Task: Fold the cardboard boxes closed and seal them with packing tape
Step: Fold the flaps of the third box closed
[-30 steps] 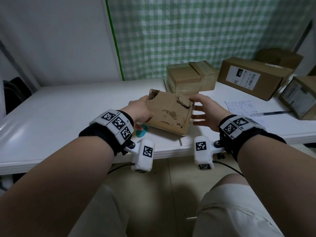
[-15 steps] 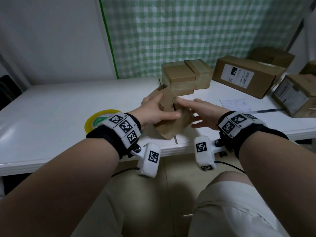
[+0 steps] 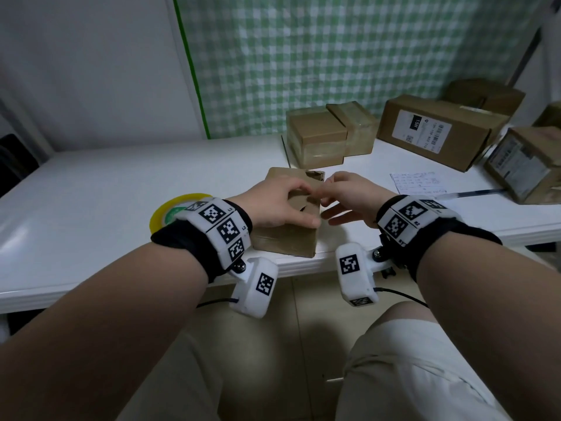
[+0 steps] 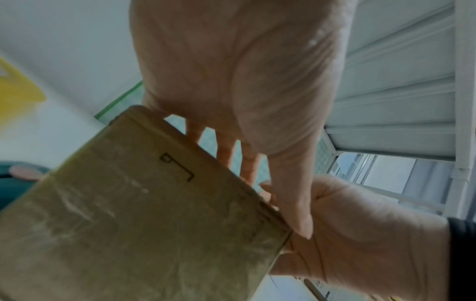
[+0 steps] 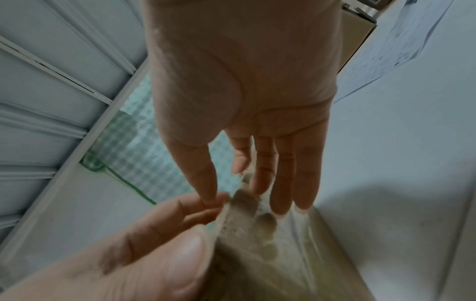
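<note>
White table (image 3: pixel 91 183), left half bare as far as the wall; a yellow tape roll (image 3: pixel 170 208) lies flat just behind the left wrist, partly hidden by the wristband. Near edge of the table runs just under both wrists, and the small cardboard box (image 3: pixel 288 238) sits right at that edge, its front face flush with the drop.

Left hand (image 3: pixel 279 205) lies over the box's top, fingers curled down onto the flap, thumb along the near top edge. The left wrist view shows the thumb (image 4: pixel 291 195) pressed to the box's corner, the other fingers reaching over the far rim: a grasp on the box.

Right hand (image 3: pixel 355 196) meets it at the box's right top edge. Its thumb and first finger seem to pinch a torn flap edge, though the head view is too small there to be sure; the right wrist view shows the other fingers (image 5: pixel 304 175) extended straight, tips touching the box.

Beyond, right: two taped boxes (image 3: pixel 328 135) touching each other, a labelled carton (image 3: pixel 437 132), a paper sheet (image 3: pixel 416 183), another box (image 3: pixel 528 162) at the table's right end.
</note>
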`<state>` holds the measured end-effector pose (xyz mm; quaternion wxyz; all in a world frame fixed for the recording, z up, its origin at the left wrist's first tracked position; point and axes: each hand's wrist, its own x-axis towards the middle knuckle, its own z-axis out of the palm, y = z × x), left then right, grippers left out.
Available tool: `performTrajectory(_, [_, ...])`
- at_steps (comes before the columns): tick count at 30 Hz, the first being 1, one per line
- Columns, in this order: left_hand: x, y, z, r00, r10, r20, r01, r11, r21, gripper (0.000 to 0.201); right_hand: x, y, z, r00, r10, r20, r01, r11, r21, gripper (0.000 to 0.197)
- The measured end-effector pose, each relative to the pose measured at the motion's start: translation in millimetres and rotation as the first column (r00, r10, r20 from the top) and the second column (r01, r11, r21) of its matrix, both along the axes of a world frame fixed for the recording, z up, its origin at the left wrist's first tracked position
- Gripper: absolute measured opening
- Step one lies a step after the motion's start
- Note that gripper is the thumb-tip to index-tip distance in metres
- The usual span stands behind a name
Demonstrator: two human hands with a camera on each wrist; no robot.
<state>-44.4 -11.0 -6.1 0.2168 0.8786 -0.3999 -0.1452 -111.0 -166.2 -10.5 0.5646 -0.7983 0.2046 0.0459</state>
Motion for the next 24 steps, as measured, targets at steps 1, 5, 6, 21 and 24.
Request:
performTrajectory(1, [-1.3, 0.1, -2.0, 1.000, 0.000, 0.015, 0.000, 1.000, -0.005, 0.068, 0.2, 0.4, -0.5, 0.999, 0.022, -0.022, -0.022, 1.000, 0.006, 0.021])
performTrajectory(5, [-2.6, -1.6, -7.2, 0.998, 0.032, 0.053, -0.031, 0.999, -0.013, 0.073, -1.4, 0.9, -2.6, 0.996, 0.054, -0.072, -0.051, 0.998, 0.043, 0.021])
performTrajectory(6, [-2.8, -2.3, -8.6, 0.998, 0.033, 0.061, -0.032, 0.999, -0.009, 0.074, -1.4, 1.5, -2.8, 0.996, 0.048, -0.077, -0.045, 0.998, 0.049, 0.019])
performTrajectory(21, [-5.8, 2.1, -9.9, 0.993, -0.006, 0.115, 0.006, 1.000, 0.001, 0.047, -2.7, 1.8, 8.0, 0.999, -0.039, -0.034, 0.039, 0.999, -0.005, 0.022])
performTrajectory(24, [0.2, 10.8, -2.8, 0.996, -0.076, 0.043, 0.074, 0.996, 0.057, 0.039, 2.7, -0.3, 8.0, 0.951, -0.202, 0.235, 0.253, 0.943, -0.215, 0.025])
